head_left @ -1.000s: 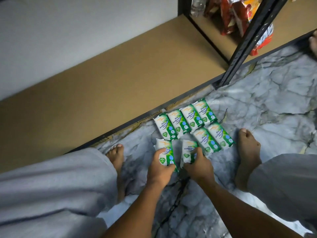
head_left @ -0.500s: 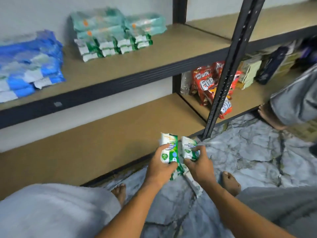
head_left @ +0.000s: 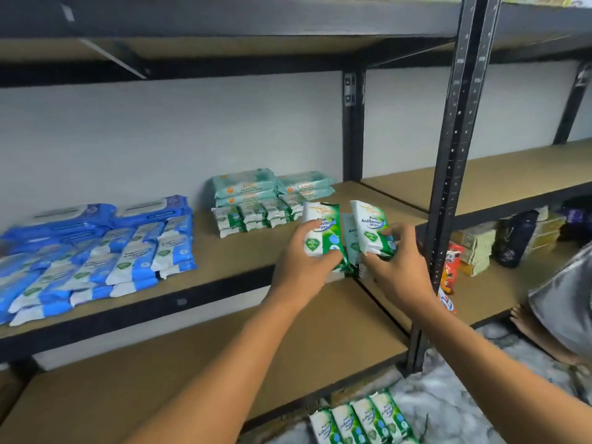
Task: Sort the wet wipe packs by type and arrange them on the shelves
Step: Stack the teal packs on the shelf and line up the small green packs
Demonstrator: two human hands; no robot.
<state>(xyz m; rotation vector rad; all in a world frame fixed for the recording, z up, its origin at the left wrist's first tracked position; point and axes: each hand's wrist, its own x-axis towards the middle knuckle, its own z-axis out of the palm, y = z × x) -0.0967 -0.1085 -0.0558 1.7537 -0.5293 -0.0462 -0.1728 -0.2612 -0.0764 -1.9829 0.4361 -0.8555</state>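
My left hand (head_left: 301, 267) grips a green-and-white wipe pack (head_left: 322, 232), held upright in front of the middle shelf (head_left: 256, 251). My right hand (head_left: 398, 267) holds green wipe packs (head_left: 370, 227) beside it, at least two, one behind the other. On the shelf behind them sit a row of small green packs (head_left: 256, 216) and stacked pale teal packs (head_left: 246, 185). Blue wipe packs (head_left: 96, 251) cover the shelf's left part. Several green packs (head_left: 362, 419) lie on the marble floor below.
A black upright post (head_left: 448, 161) stands just right of my right hand. The lower shelf board (head_left: 192, 363) is bare. Snack bags and boxes (head_left: 477, 248) fill the right bay's lower shelf. Another person's foot and grey clothing (head_left: 557, 312) are at the right edge.
Both hands picked green packs off the floor and rose with them to the middle shelf. My view swung up from the floor to the shelves.
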